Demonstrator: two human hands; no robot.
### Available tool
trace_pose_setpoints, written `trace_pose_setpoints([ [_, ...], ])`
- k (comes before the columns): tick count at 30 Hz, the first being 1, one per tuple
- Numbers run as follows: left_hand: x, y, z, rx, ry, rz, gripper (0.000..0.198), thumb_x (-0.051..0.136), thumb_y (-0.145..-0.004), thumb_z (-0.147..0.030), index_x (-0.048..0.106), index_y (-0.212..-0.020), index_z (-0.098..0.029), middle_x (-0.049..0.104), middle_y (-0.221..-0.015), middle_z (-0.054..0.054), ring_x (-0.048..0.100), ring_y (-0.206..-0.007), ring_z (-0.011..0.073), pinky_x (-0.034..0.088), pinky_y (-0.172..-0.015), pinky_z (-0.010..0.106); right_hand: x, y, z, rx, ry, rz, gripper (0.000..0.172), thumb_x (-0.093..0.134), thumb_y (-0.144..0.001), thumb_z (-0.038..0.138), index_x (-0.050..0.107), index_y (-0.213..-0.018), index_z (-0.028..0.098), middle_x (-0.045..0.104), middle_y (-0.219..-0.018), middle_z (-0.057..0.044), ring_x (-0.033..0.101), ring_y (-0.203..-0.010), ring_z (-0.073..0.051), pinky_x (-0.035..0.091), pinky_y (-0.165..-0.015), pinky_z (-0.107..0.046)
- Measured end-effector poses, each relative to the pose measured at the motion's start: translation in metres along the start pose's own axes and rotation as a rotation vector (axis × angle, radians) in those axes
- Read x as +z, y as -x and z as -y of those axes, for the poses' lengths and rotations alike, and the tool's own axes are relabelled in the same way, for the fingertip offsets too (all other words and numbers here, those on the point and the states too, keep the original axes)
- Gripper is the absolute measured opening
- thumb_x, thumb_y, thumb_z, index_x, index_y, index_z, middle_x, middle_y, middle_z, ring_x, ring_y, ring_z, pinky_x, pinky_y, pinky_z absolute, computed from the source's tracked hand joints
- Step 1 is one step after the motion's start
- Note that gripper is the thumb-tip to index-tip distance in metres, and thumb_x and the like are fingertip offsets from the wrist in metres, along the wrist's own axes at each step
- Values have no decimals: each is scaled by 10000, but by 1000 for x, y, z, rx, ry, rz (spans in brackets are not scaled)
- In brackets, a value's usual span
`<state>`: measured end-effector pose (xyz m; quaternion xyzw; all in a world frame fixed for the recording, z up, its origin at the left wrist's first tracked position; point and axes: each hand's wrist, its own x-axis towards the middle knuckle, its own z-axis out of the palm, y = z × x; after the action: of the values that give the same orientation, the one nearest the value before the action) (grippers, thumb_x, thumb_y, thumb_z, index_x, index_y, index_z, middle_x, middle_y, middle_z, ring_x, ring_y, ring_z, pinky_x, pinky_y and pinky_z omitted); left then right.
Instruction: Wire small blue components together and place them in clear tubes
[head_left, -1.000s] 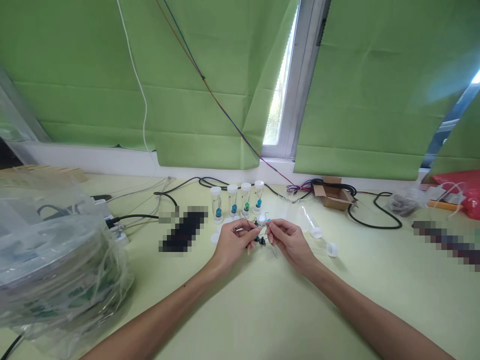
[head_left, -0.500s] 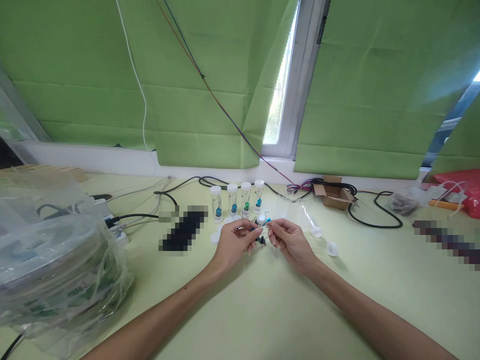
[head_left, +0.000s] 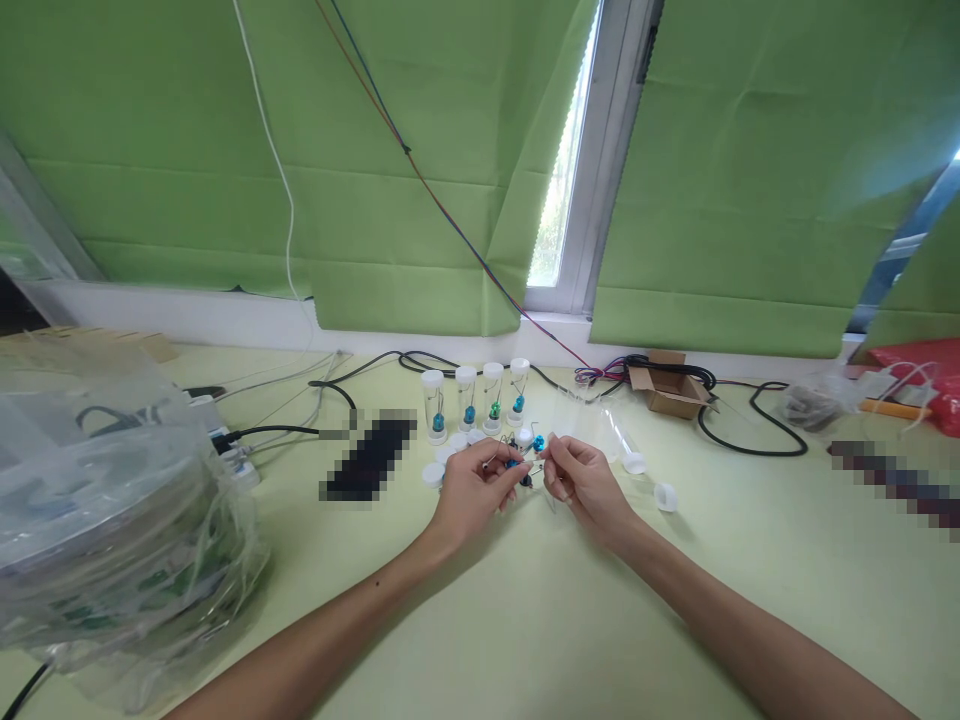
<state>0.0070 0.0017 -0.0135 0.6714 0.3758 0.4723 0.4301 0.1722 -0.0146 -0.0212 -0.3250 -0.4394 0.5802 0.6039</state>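
My left hand (head_left: 474, 488) pinches a small blue part with thin wire leads (head_left: 512, 463) between thumb and fingertips. Close beside it, my right hand (head_left: 585, 482) is closed in a pinch; whatever its fingertips hold is too small to make out. Just beyond the fingers are another blue part (head_left: 539, 442) and a white cap (head_left: 524, 437). A small black part (head_left: 526, 481) shows below the gap between the hands. Behind, several clear tubes with white caps (head_left: 434, 405) stand in a row, with blue or green wired parts inside.
White caps (head_left: 433, 474) lie left of my hands. To the right are a clear tube (head_left: 616, 432) on its side and a loose white cap (head_left: 665, 497). A small cardboard box (head_left: 671, 402) and black cables stand behind. A plastic-wrapped reel (head_left: 120, 540) fills the left side.
My fingertips have shifted slightly, and the gap between my hands is a little wider. More of the blue part in my left hand and of the one beyond now shows.
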Motion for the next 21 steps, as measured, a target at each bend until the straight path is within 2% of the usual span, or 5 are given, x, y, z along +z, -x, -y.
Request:
trace_pose_setpoints([
  [10, 2, 1, -3, 52, -55, -4, 215, 705, -770, -373, 649, -737, -168, 556, -570, -21, 488, -413, 90, 398, -438, 227, 1, 1, 2, 31, 52, -6, 430, 693, -767, 588, 584, -698, 178, 516, -461, 62, 311, -349, -44, 207, -395, -223],
  [15, 2, 2, -1, 92, -65, 1, 211, 704, -775, -380, 670, -745, -174, 578, -628, -9, 493, -427, 86, 407, -443, 227, 3, 1, 3, 48, 42, -16, 405, 714, -759, 556, 577, -695, 180, 516, -447, 67, 290, -332, -40, 180, -383, -223],
  [21, 0, 3, 2, 149, -123, -6, 206, 677, -802, -388, 691, -778, -184, 600, -674, 5, 501, -455, 88, 411, -456, 221, 6, 2, 4, 76, -50, -36, 368, 776, -715, 495, 579, -738, 184, 527, -457, 68, 309, -355, -43, 217, -399, -211],
])
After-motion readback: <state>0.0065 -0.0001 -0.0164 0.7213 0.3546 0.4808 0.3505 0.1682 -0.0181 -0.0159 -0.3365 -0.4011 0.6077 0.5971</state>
